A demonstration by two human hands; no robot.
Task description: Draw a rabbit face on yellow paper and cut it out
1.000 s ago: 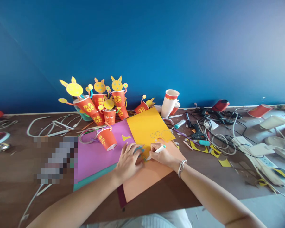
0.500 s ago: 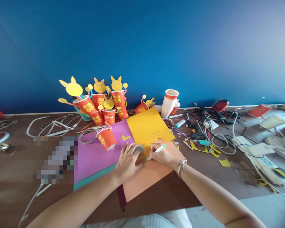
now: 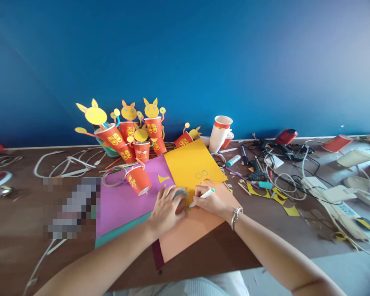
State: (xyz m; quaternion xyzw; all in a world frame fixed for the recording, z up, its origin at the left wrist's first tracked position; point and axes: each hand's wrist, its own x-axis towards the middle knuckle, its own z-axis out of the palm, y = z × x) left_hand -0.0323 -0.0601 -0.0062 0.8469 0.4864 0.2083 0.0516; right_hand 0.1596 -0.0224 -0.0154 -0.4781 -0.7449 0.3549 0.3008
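My right hand (image 3: 210, 201) grips a white pen with a teal cap (image 3: 203, 195), its tip down at the near corner of a yellow sheet (image 3: 189, 164) that bears drawn circles. My left hand (image 3: 165, 207) lies with fingers spread on the papers, pressing a small teal piece (image 3: 180, 192) beside the pen tip. Under them lie an orange sheet (image 3: 191, 228) and a purple sheet (image 3: 126, 197). A silver bracelet (image 3: 236, 216) is on my right wrist.
Red paper cups with yellow animal faces (image 3: 132, 131) cluster at the back by the blue wall. One red cup (image 3: 138, 180) lies on the purple sheet. Stacked cups (image 3: 220, 131), a glue gun (image 3: 257, 172), cables, a power strip (image 3: 336, 201) and yellow scraps crowd the right side.
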